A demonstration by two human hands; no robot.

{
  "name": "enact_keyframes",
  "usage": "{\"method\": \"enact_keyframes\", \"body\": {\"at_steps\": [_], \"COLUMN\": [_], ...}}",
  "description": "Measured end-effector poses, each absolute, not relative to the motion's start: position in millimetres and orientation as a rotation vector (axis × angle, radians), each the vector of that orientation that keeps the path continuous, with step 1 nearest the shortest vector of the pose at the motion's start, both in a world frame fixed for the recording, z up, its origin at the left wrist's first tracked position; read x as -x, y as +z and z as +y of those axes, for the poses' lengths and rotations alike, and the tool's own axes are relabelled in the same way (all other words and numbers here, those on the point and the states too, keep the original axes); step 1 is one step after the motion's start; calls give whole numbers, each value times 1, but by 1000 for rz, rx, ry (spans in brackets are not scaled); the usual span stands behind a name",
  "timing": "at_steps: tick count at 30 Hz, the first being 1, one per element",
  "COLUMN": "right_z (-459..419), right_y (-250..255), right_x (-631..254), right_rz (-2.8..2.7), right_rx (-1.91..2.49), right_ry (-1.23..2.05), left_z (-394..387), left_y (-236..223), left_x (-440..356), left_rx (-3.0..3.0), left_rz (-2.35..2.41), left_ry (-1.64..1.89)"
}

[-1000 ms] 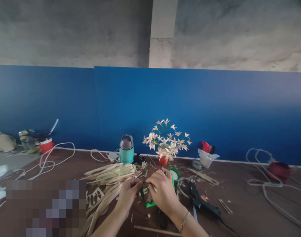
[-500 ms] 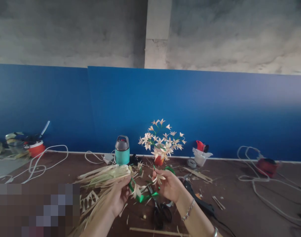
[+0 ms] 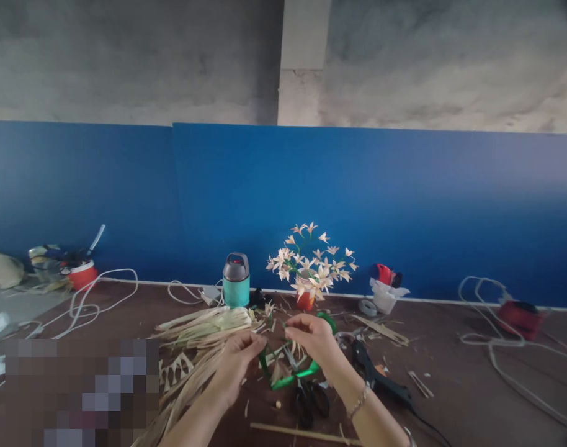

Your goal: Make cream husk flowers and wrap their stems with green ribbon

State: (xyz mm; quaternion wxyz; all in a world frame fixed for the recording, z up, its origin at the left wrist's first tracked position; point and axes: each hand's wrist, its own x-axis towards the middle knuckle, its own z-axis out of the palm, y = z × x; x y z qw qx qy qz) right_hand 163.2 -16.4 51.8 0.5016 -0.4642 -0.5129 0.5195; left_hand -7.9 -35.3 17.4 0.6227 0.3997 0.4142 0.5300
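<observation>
My left hand [image 3: 237, 363] is closed in a pinch on a strip of green tape [image 3: 263, 366], which hangs in a loop below the fingers. Opposite it, my right hand [image 3: 317, 340] pinches the thin green stem of an artificial flower; its pale petals [image 3: 298, 349] show partly beneath the palm. Only a small gap separates the fingertips of both hands. Black-handled scissors [image 3: 311, 400] lie below the hands, blades partly behind the tape. Beyond stands a bunch of pale flowers [image 3: 321, 273] on green stems in a red and white cup [image 3: 305, 302].
Dried husk strips [image 3: 195, 338] are piled at left. A turquoise flask [image 3: 236, 292] stands at the back beside a white cable. To the right are a black glue gun [image 3: 381, 379], a tape roll [image 3: 368, 307] and a white container [image 3: 384, 298]. A thin stick [image 3: 302, 433] lies in front.
My hands have come closer together, fingertips nearly meeting. The flower near my left hand no longer shows clearly, and the green tape hangs more openly. The view has shifted slightly left.
</observation>
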Motion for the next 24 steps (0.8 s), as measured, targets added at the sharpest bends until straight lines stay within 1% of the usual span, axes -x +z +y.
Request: {"method": "enact_keyframes", "body": {"at_steps": [2, 5, 8, 16, 24], "right_z": [-21, -27, -32, -37, -35], "right_y": [54, 53, 52, 54, 52], "right_x": [-159, -155, -153, -150, -152], "right_rz": [-1487, -1847, -1966, -2056, -2132], "right_rx": [1139, 1154, 1172, 1078, 1009], "right_ry": [1014, 528, 264, 104, 55], "left_z": [-34, -32, -30, -30, -29], "left_y": [16, 12, 9, 9, 7], "left_x": [7, 7, 7, 6, 7], "left_rx": [-942, -1012, -1053, -1079, -1147], "left_rz": [973, 999, 1016, 1039, 1074], "left_ry": [1236, 1253, 1255, 1226, 1259]}}
